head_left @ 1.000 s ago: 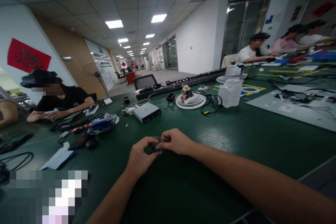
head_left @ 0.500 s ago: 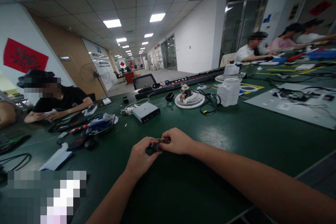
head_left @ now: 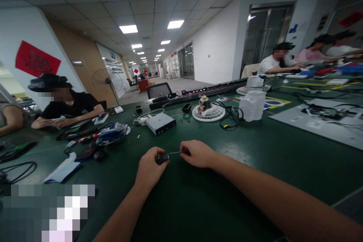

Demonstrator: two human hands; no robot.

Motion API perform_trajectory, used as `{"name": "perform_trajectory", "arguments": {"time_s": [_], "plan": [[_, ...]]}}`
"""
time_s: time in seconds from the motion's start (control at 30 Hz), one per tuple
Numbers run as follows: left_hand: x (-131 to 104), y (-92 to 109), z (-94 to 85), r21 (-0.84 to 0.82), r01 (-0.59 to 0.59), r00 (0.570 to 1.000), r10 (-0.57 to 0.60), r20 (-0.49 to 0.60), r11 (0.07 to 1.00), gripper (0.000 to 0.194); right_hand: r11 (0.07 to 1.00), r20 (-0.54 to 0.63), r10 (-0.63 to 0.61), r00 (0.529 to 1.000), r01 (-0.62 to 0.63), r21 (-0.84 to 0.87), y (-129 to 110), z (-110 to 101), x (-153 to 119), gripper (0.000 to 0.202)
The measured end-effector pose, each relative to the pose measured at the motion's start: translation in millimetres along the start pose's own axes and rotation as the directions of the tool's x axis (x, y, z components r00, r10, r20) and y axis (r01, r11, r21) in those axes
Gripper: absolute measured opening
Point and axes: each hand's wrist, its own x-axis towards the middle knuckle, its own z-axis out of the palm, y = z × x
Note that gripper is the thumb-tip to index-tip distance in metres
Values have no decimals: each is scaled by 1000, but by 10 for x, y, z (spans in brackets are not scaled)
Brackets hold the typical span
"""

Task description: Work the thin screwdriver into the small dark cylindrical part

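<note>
My left hand (head_left: 151, 166) is closed around a small dark, rounded part (head_left: 163, 158) with a shiny face, just above the green table. To its right, my right hand (head_left: 197, 154) has its fingers pinched on a thin, light-coloured rod (head_left: 174, 153). The rod reaches leftward to the edge of the dark part; I cannot tell whether it touches it. My right fingers hide the rod's other end. A narrow gap separates the two hands.
Beyond my hands are a silver disc drive (head_left: 161, 123), a white fan grille (head_left: 208, 111) and a white plastic housing (head_left: 252, 106) with black cable. Tools and a blue bundle (head_left: 112, 135) lie left. A grey panel (head_left: 320, 121) lies right. A co-worker (head_left: 66, 102) sits at left.
My right hand has moved rightward away from my left, baring the thin rod between them. My left hand still holds the dark part. The camera has shifted slightly.
</note>
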Motion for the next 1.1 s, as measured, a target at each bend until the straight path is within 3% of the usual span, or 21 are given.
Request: {"name": "perform_trajectory", "arguments": {"time_s": [0.27,0.4,0.53,0.67,0.77,0.93,1.1], "plan": [[-18,32,-19,-2,-58,995,58,84,998,20,992,-24,-71,997,68,-102,-73,-38,-18,15],[-15,41,-28,-1,-83,993,82,86,997,20,989,12,-148,989,148,-7,-13,-50,-12,16],[-28,55,-32,-7,-123,987,123,104,992,20,996,-56,-84,995,82,-34,7,-35,-7,17],[-30,53,-31,-1,-139,986,138,98,990,21,994,-8,-104,995,105,40,21,-9,-6,16],[-21,37,-20,-25,-154,982,155,108,988,21,998,-35,-47,998,49,51,45,15,2,16],[-15,13,13,-21,-183,978,185,100,983,23,987,54,-56,997,47,156,57,44,18,16],[-25,26,16,-18,-208,971,208,119,978,25,1000,37,3,999,-4,29,7,25,5,16]]}}
